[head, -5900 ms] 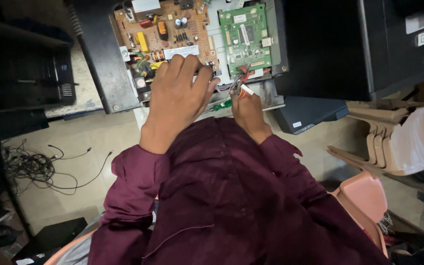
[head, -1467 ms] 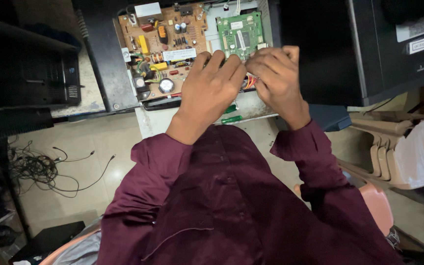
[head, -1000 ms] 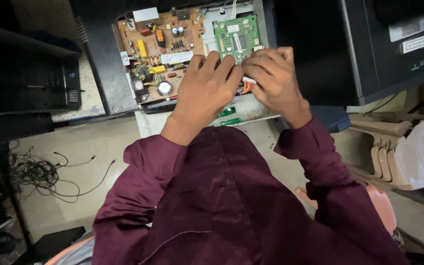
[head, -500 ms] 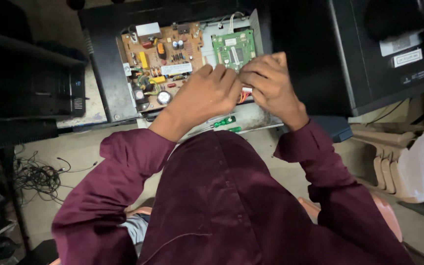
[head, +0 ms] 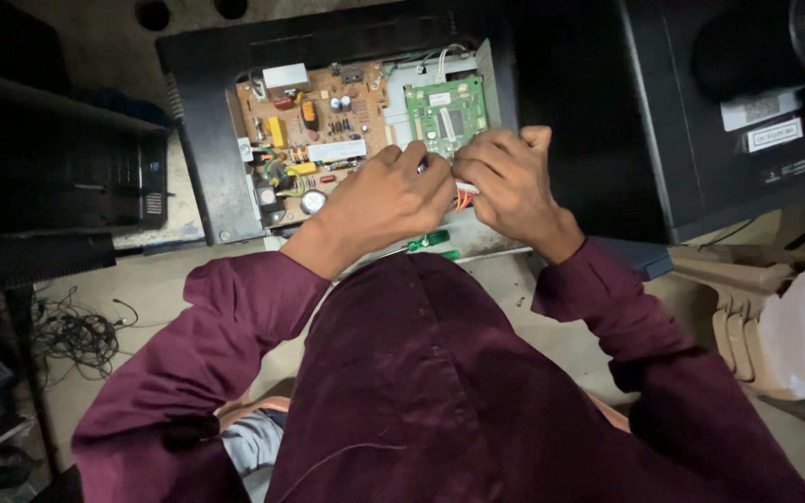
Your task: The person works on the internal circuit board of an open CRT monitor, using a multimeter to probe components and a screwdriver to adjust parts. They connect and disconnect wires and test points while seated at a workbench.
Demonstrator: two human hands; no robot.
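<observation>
Head view, hands: left hand point(head: 386, 196) and right hand point(head: 507, 182) meet fingertip to fingertip, both pinching a small bundle of orange wires point(head: 463, 196).
Wires' place: just below the green circuit board point(head: 446, 114), at its lower edge.
Risk: a hard tug could likely tear the thin wires from their plug or strain the green board's socket.
Nearby: a brown power board point(head: 305, 130) lies left of the green board; a green-handled screwdriver point(head: 429, 241) lies below it, under the left wrist.
Obstruction: the knuckles hide the connector itself; the black casing point(head: 570, 112) crowds the green board's right side.
</observation>
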